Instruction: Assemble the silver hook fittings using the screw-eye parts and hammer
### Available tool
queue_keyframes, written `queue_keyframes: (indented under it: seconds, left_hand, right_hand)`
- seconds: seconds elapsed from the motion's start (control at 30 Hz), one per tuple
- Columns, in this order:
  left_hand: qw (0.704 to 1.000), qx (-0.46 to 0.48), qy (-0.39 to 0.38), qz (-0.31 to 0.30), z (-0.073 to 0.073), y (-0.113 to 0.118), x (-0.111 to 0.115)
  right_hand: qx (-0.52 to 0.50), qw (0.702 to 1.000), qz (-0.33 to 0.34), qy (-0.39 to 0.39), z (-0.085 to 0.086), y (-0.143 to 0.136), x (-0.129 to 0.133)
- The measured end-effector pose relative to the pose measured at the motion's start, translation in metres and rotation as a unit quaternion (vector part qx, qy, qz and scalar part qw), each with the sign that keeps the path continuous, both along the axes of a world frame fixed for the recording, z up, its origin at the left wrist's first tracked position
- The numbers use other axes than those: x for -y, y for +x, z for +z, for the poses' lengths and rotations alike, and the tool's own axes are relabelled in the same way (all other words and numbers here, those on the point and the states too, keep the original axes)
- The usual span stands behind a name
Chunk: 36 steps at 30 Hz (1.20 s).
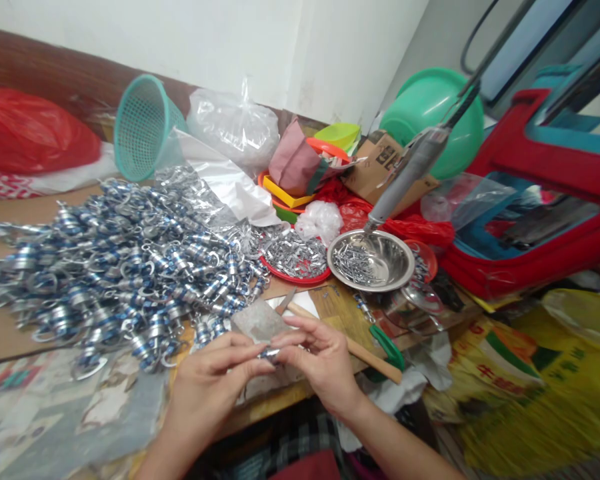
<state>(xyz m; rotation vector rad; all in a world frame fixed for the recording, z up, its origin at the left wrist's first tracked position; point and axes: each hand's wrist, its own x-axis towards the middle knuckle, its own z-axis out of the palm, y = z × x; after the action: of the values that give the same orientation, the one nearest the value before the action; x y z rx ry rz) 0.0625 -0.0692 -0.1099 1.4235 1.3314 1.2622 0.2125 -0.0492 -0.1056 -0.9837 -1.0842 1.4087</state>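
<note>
My left hand [214,375] and my right hand [320,357] meet near the front edge of the table. Their fingertips pinch a small silver-and-blue metal piece [269,355] from both sides; the fingers partly cover it. Just behind it lies a flat grey metal block [259,321]. A wooden handle [375,360] slants out from behind my right hand. To the left spreads a big heap of silver-and-blue metal fittings with rings and hooks [130,267]. Small silver clips fill a red plate [300,260], and pins lie in a steel bowl [403,263].
A grey electric screwdriver [415,170] hangs tip-down over the bowl. At the back stand a turquoise basket [143,130], a clear plastic bag [235,127] and a green basin [440,107]. A red plastic stool [570,160] and yellow sacks [545,387] occupy the right side.
</note>
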Motion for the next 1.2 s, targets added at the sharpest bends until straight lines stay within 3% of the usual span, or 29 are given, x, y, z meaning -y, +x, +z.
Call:
queue_keyframes:
  seconds: [0.23,0.4,0.53,0.77,0.97,1.03,1.1,1.2]
  left_hand:
    - [0.995,-0.064,0.062,0.050,0.006,0.002,0.001]
    - [0.994,-0.077,0.078,0.020,0.005,-0.001,0.002]
    - [0.994,-0.065,0.081,0.018,0.003,-0.001,0.004]
    - [0.996,-0.057,0.063,0.030,0.000,-0.001,0.005]
    - [0.999,-0.038,0.013,-0.024,-0.002,-0.003,0.005]
    - [1.000,-0.012,-0.015,-0.014,-0.002,-0.003,0.005]
    - [0.998,0.034,-0.044,0.008,-0.002,-0.004,0.005]
    - [0.995,0.072,-0.072,0.017,0.001,-0.005,0.004]
  right_hand:
    - [-0.005,1.000,0.012,0.006,0.001,-0.008,0.003]
    - [-0.028,0.999,0.037,-0.015,-0.003,-0.009,0.003]
    - [-0.059,0.997,0.009,-0.050,-0.005,-0.012,0.005]
    - [-0.080,0.995,-0.002,-0.060,-0.008,-0.011,0.007]
    - [-0.025,0.999,0.023,-0.008,-0.012,-0.008,0.010]
    - [0.027,0.998,0.015,0.054,-0.012,-0.005,0.012]
    - [0.129,0.972,-0.005,0.194,-0.011,0.001,0.013]
    - [0.291,0.849,-0.002,0.441,-0.010,0.012,0.011]
